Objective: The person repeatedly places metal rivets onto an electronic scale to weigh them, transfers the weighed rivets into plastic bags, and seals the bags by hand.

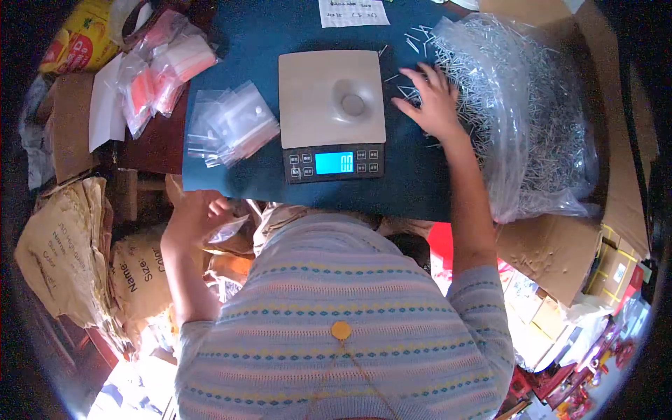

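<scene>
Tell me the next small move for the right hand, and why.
I'd probably have the right hand gather a few metal pins and bring them to the scale: the hand is spread at the pile's edge, and the scale's lit display reads 0.0, so it looks ready to weigh.

Upper centre, the digital scale (315, 91) shows a pale beige platform, a black control panel (367, 160) and a bright cyan display (334, 163). The table cover (420, 182) is dark teal. At upper right, silvery nails (476, 52) fill a clear plastic bag (507, 161); left of centre lie transparent zip bags (238, 122). Upper left, a packet (87, 42) is yellow with red. Below, the pale grey-blue knit top (336, 287) carries pink and yellow stripes and teal diamond rows, under a yellow-orange pendant (341, 330).
</scene>
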Demonstrator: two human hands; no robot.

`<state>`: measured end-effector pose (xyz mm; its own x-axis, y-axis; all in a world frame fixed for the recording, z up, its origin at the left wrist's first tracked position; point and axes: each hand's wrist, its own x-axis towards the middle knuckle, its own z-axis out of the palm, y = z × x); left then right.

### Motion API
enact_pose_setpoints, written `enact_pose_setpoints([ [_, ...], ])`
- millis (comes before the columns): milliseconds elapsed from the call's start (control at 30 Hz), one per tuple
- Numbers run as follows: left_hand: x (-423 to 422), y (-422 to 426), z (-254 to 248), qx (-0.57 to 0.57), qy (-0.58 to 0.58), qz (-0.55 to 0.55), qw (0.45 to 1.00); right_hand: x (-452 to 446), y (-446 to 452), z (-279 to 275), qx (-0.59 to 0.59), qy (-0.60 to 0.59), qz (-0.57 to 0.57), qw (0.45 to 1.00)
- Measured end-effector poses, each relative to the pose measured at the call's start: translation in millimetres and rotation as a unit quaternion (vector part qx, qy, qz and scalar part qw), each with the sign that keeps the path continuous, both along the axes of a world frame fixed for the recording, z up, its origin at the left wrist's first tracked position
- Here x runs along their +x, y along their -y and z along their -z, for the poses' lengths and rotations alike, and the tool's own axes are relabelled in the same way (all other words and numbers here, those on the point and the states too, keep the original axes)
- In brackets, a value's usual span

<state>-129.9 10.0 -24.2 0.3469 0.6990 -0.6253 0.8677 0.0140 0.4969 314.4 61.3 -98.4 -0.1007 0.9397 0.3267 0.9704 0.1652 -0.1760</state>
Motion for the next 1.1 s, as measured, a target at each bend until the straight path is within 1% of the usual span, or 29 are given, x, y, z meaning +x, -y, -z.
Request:
enact_pose_setpoints([
  [33,2.1,1.0,2.4,0.027,0.008,-0.012,1.0,-0.8,0.8,1.3,0.005,0.001,-0.006,1.0],
  [67,4.0,1.9,4.8,0.054,0.016,-0.023,0.998,2.8,2.8,2.5,-0.016,-0.017,-0.015,1.0],
  [133,9.4,1.9,10.4,0.084,0.087,-0.032,0.992,17.6,9.5,2.1,-0.056,-0.052,-0.031,0.997],
  [167,12.7,0.8,12.4,0.098,0.123,-0.035,0.987,19.5,17.6,-5.3,-0.065,-0.043,-0.022,0.997],
  [267,20.1,-4.2,13.3,0.135,0.109,-0.028,0.984,30.6,37.5,-25.3,-0.061,-0.101,-0.014,0.993],
  [300,22.4,-6.2,13.6,0.139,0.125,-0.044,0.981,36.7,41.2,-30.1,-0.091,-0.11,0.014,0.99],
  [400,30.7,-12.0,14.8,0.161,0.166,-0.076,0.97,36.4,53.0,-35.8,-0.138,-0.094,0.152,0.974],
  [433,34.3,-13.2,15.2,0.175,0.176,-0.078,0.966,35.3,54.8,-23.4,-0.114,-0.049,0.156,0.98],
  [533,44.2,-15.8,17.8,0.191,0.215,-0.079,0.955,2.5,49.3,-30.4,-0.161,0.029,0.181,0.97],
  [567,46.3,-16.0,18.2,0.192,0.229,-0.079,0.951,2.1,47.7,-20.4,-0.118,0.005,0.175,0.978],
  [667,50.1,-16.9,13.2,0.194,0.219,-0.064,0.954,12.6,43.4,-11.8,-0.113,-0.098,0.114,0.982],
  [767,48.6,-17.1,13.1,0.201,0.213,-0.063,0.954,19.2,41.2,-15.4,-0.092,-0.126,0.1,0.983],
  [833,47.8,-17.5,12.9,0.2,0.215,-0.065,0.954,28.7,38.4,-23.8,-0.099,-0.186,0.069,0.975],
  [867,47.4,-17.5,12.7,0.199,0.216,-0.066,0.954,35.5,37.0,-26.4,-0.103,-0.216,0.054,0.969],
  [900,48.3,-16.9,10.6,0.198,0.215,-0.069,0.954,44.5,34.5,-21.8,-0.099,-0.273,0.043,0.956],
  [1000,51.0,-15.9,7.1,0.199,0.217,-0.075,0.953,54.4,34.5,-24.0,-0.164,-0.419,0.125,0.884],
  [1033,49.7,-16.2,11.0,0.199,0.221,-0.075,0.952,54.5,34.5,-25.1,-0.174,-0.437,0.137,0.872],
  [1100,49.4,-17.2,13.4,0.204,0.224,-0.073,0.95,61.9,32.8,-23.5,-0.164,-0.425,0.128,0.881],
])
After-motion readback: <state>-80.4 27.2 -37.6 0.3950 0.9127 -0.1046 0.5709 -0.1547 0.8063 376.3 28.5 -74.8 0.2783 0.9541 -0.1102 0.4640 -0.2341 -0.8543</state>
